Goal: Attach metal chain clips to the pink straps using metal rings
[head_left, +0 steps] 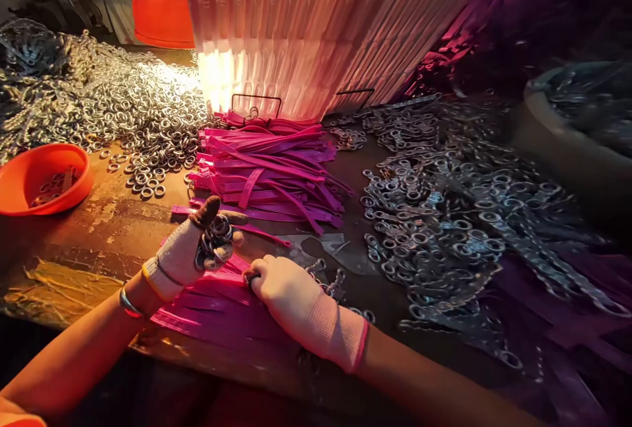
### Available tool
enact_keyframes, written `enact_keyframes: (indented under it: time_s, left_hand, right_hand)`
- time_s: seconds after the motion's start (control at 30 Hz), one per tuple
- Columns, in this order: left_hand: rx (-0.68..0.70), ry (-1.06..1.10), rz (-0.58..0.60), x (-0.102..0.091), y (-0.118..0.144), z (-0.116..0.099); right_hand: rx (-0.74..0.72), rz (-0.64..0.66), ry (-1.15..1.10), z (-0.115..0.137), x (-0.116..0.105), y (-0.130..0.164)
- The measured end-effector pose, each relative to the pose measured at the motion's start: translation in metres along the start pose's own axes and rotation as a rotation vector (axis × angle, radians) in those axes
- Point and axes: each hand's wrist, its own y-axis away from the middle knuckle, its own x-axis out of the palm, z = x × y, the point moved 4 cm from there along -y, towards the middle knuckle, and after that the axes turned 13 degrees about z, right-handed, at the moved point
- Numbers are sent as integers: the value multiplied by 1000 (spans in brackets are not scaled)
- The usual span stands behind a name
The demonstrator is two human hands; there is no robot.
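My left hand (190, 247), in a pale knitted glove with dark fingertips, is curled around a small handful of metal rings (216, 239). My right hand (286, 292), gloved the same way, is closed just beside it, its dark-tipped fingers pressed together over a spread of narrow pink strips (202, 308). What those fingers hold is hidden. Beyond both hands lies a larger heap of pink strips (276, 177), with light-coloured ends toward the left. A single strip reaches out from behind the left hand toward the right.
Loose metal rings (148, 111) are piled at the left, near an orange bowl (74, 183) with metal pieces inside. An orange-red lamp (162, 12) hangs by a corrugated panel (276, 39). Linked metal pieces (434, 216) cover the right side, before a large tub (557, 118).
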Motion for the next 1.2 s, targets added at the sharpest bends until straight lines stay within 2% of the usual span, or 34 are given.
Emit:
enact_keyframes:
  time_s: [0.1,0.17,0.23,0.3,0.33,0.43,0.5,0.53,0.57,0.6,0.67,0.73,0.83,0.9,1.07,1.2]
  left_hand:
    - [-56,187,-18,-8,7,7]
    - [-50,241,-46,-12,10,9]
    - [-39,261,-64,-13,11,13]
    - [-52,265,-60,-12,10,17]
    - [-51,262,-55,-11,10,20]
    - [-2,243,-47,-11,8,24]
    - [34,228,-58,-12,8,24]
    - [44,226,-68,-12,8,24]
    - [54,229,-87,-11,9,23]
    - [63,239,-114,-11,10,22]
    - [73,273,-168,-7,12,21]
    - [64,320,-185,1,10,21]
    - [23,397,-124,16,2,27]
    - [9,437,-89,24,-4,35]
    - [10,486,-52,32,-13,59]
    - [23,522,-97,36,-15,70]
  right_hand:
    - [-78,2,-156,-17,-6,8]
    - [-65,41,-229,-31,-21,11]
    - [-8,119,-216,-41,-46,5]
    - [-11,157,-245,-42,-83,-8]
    - [-43,98,-349,-41,-107,-16]
    - [-119,-342,-806,-50,-180,-26]
    - [-147,-581,-863,-63,-206,-15]
    - [-130,-631,-830,-71,-209,-6]
    - [-81,-622,-769,-80,-203,5]
    - [5,-549,-687,-91,-190,17]
    - [263,-189,-453,-115,-142,38]
    - [657,186,-128,-143,-86,64]
    - [841,243,-20,-158,-30,89]
    - [880,217,-12,-158,-10,96]
    - [942,163,-13,-161,5,101]
    - [913,136,-13,-166,10,97]
